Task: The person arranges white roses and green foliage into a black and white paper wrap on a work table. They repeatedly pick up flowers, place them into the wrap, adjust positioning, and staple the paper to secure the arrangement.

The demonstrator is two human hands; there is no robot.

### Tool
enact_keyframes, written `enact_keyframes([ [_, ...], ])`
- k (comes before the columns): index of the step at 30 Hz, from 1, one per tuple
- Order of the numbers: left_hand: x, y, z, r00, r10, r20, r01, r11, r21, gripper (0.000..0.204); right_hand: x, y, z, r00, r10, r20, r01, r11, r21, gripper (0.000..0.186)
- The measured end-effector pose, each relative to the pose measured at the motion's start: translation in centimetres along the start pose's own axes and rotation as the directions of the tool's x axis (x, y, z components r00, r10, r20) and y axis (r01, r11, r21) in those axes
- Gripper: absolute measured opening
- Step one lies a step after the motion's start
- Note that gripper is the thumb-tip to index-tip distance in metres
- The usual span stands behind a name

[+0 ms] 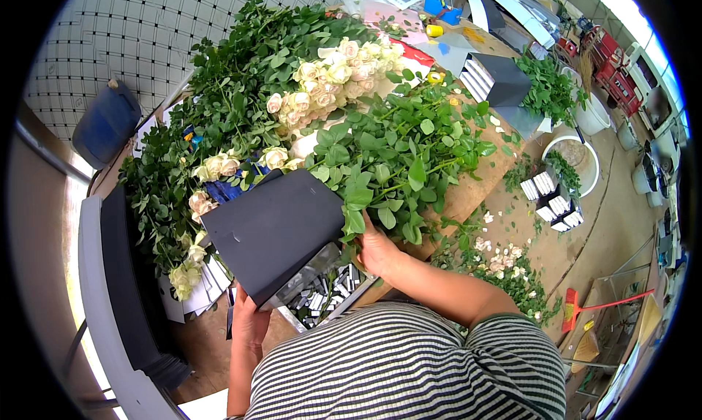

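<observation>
A dark grey cardboard sheet (278, 226) is tilted in front of me, over the near side of the table. My left hand (251, 319) is closed on its lower left corner, the fingers partly behind it. At the sheet's right edge my right hand (376, 250) grips it, fingers partly hidden by rose leaves. Just beneath lies an open tray (360, 291) of small black-and-white pieces (322, 299). Cut roses with green leafy stems (409, 149) spread beyond the sheet, and cream rose heads (329, 73) are bunched further back. A few cream roses (208, 168) lie to its left.
Stacked dark sheets (135, 288) stand at the left, below a blue drum (107, 124). A dark-wrapped bundle (501, 80) lies on the table's far right. On the right-hand floor are a white bucket (596, 164), wrapped bundles (553, 201), fallen petals and a red broom (572, 309).
</observation>
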State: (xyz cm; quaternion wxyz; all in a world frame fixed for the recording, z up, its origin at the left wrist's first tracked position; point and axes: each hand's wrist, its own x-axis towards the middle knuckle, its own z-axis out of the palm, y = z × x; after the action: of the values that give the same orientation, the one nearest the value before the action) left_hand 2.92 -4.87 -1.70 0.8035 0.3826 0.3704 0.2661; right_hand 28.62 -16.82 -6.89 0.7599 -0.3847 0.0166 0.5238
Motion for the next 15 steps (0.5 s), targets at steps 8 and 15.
enact_keyframes([
  [8,-1.1,3.4,1.5,0.991,0.120,0.057,-0.117,0.991,-0.066,0.065,-4.6,-4.8,5.5,0.992,-0.107,0.065,0.096,0.984,0.151,0.045],
  [15,-0.2,4.7,1.5,0.950,0.292,0.115,-0.301,0.951,0.073,0.068,-4.8,-5.2,5.9,0.967,-0.195,0.164,0.173,0.975,0.139,0.047],
])
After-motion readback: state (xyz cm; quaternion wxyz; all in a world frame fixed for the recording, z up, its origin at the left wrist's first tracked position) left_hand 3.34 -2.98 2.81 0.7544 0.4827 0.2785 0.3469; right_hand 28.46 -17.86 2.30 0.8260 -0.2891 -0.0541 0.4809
